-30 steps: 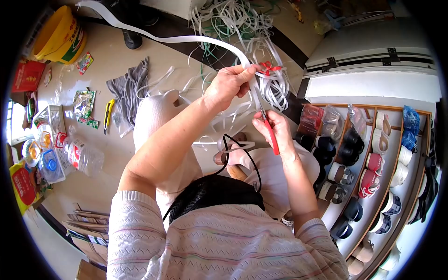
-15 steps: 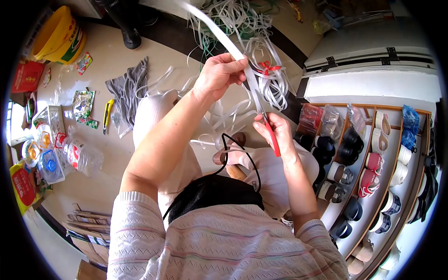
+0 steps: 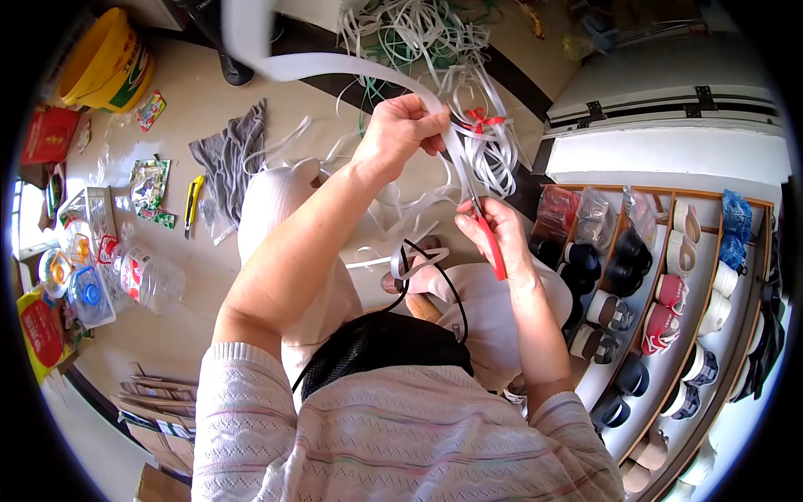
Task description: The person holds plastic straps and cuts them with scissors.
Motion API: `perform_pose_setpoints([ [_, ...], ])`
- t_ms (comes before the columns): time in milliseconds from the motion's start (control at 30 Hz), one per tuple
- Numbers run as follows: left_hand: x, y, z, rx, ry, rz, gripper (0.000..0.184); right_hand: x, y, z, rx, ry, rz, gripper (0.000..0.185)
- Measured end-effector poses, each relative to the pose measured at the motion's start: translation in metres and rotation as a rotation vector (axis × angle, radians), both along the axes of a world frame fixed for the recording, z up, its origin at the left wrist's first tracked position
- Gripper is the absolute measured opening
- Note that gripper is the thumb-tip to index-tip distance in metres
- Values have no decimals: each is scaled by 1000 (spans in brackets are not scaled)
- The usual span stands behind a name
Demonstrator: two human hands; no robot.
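Observation:
My left hand [image 3: 400, 135] pinches a long white flat strap [image 3: 351, 67] between thumb and fingers. From there the strap arches up to the upper left, blurred near the camera, and its lower part runs down to the scissors. My right hand [image 3: 500, 230] is wrapped round red-handled scissors [image 3: 490, 247], whose blades point upward and meet the strap below my left hand. Whether the blades are closed, I cannot tell. A narrow curled strip [image 3: 401, 259] hangs below, over my lap. Beyond my hands lies a tangled heap of white and green straps [image 3: 418, 33], with a red tie [image 3: 483, 121] round a bundle.
At right stands a shoe rack [image 3: 661, 309] full of shoes. Left on the floor lie a grey cloth [image 3: 230, 155], a yellow utility knife [image 3: 193, 205] and plastic bottles [image 3: 155, 276]. A yellow bucket [image 3: 104, 63] stands at upper left, flattened cardboard [image 3: 159, 418] at lower left.
The strap's upper part has swung left and now bends in a wide arch instead of rising straight. My right hand and the scissors have shifted slightly; my left hand stays nearly in place.

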State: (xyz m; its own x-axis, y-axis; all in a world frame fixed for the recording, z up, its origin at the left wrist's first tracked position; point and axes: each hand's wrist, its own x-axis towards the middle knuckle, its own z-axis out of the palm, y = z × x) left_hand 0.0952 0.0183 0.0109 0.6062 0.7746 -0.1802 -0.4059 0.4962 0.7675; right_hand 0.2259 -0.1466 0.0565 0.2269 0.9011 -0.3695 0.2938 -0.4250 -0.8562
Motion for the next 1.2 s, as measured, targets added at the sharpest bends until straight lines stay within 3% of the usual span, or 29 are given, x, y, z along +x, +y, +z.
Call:
perform_pose_setpoints([
  [267, 1, -6, -1, 7, 43, -19, 9, 1, -1, -10, 60, 41, 2, 15],
  [433, 3, -7, -2, 21, 71, -25, 9, -1, 5, -2, -40, 158, -75, 14],
  [600, 1, -2, -1, 5, 80, -22, 9, 0, -2, -10, -51, 75, -59, 14],
  [800, -1, 6, -1, 14, 77, 77, 9, -1, -6, -10, -52, 163, -57, 16],
  [1200, 1, 5, -2, 24, -48, -172, 20, 4, 1, -2, -102, 196, -33, 17],
])
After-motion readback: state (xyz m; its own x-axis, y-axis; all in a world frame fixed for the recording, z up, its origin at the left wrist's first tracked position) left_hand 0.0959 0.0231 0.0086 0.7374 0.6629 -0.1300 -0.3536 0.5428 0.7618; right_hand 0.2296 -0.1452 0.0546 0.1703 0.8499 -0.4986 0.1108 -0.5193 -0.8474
